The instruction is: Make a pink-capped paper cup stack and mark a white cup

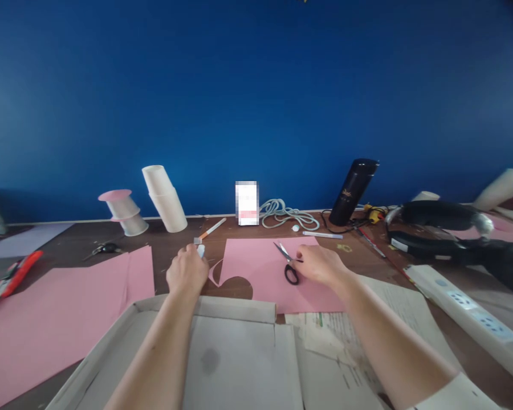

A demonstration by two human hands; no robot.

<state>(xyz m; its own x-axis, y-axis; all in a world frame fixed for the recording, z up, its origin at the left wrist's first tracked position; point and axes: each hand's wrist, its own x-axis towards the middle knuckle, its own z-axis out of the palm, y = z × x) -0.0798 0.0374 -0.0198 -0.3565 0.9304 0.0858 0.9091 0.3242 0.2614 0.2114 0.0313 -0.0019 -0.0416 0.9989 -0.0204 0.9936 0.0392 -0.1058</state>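
My right hand (320, 264) has its fingers closed on one handle of a pair of scissors (285, 257). The other black loop shows free, and the blades are slightly apart, pointing to the upper left. Beneath lies a sheet of pink paper (256, 256) with a rounded piece cut out of its lower left edge. My left hand (187, 270) is curled at the left of that sheet, knuckles up. A small white object (201, 250) pokes out by its fingers; its kind is unclear. A thin curved pink strip (215, 272) lies beside this hand.
An open cardboard box (239, 310) and printed papers (399, 302) lie in front. Behind stand stacked paper cups (166, 199), a ribbon spool (126, 212), a lit phone (247, 203) and a black bottle (353, 193). A red cutter (22, 274) is left, a power strip (465, 307) right.
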